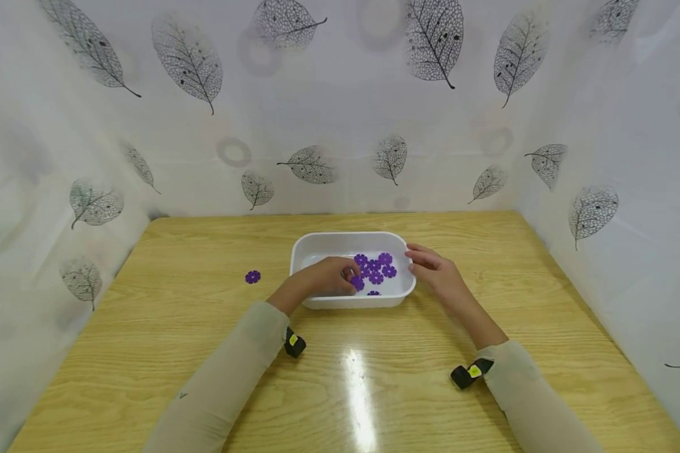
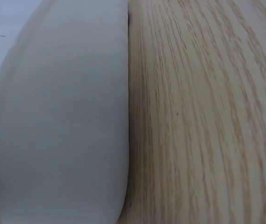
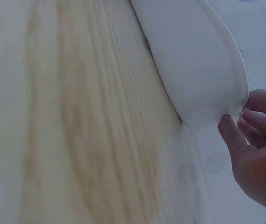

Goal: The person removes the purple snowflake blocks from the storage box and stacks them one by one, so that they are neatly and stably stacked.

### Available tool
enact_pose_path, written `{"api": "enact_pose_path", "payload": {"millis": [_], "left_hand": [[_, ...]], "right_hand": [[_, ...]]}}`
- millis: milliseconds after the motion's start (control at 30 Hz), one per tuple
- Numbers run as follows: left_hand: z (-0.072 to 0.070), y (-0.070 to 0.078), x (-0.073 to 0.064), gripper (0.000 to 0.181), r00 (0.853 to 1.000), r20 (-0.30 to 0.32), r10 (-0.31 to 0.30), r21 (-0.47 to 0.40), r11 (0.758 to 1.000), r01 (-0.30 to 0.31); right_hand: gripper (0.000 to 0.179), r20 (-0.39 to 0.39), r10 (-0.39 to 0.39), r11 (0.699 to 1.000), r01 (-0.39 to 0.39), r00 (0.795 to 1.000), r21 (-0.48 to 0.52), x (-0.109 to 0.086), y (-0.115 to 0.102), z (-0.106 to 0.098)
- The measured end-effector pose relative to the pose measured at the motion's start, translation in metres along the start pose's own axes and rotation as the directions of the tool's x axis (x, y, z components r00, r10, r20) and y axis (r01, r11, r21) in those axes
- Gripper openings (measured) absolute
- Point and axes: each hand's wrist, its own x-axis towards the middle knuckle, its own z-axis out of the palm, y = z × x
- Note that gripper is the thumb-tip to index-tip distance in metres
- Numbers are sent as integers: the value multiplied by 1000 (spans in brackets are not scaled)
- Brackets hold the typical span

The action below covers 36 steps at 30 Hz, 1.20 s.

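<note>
A white plastic tray [image 1: 348,302] sits on the wooden table and holds several purple flower-shaped discs [image 1: 376,277] with notched edges, mostly toward its right side. My left hand [image 1: 330,277] reaches over the tray's front left into it, fingers curled, and pinches one purple disc [image 1: 357,283] between thumb and fingers. At the tray's right end, my right hand [image 1: 439,275] grips the rim. In the right wrist view the thumb [image 3: 233,133] presses the outer wall, with the other fingers over the rim. The left wrist view shows only the tray's outer wall [image 2: 62,112] beside the table.
A single purple disc [image 1: 252,277] lies on the table [image 1: 204,352] left of the tray. White curtains [image 1: 340,113] printed with dark leaves surround the table at the back and both sides. Each wrist carries a small black camera [image 1: 294,344].
</note>
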Motion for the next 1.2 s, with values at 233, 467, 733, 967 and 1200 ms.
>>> {"api": "enact_pose_path", "payload": {"millis": [233, 467, 733, 967, 1200], "left_hand": [[-3, 1, 0, 31, 999, -45, 0, -68, 998, -3], [-12, 5, -7, 38, 988, -150, 37, -128, 990, -57], [-27, 3, -25, 40, 970, -231, 68, -146, 984, -104], [-36, -8, -51, 30, 955, -292, 59, -184, 976, -116], [-39, -15, -72, 34, 953, -303, 29, -200, 975, -93]], "right_hand": [[41, 1, 6, 1000, -6, 1000, -3, 0, 0, 0], [42, -1, -3, 1000, 3, 1000, 16, 1, 2, 1], [41, 1, 26, 1000, -26, 1000, 10, 2, 2, 0], [41, 14, 35, 999, -35, 999, 18, 3, 1, -1], [42, -10, 25, 1000, -25, 1000, -12, 1, 0, 1]]}}
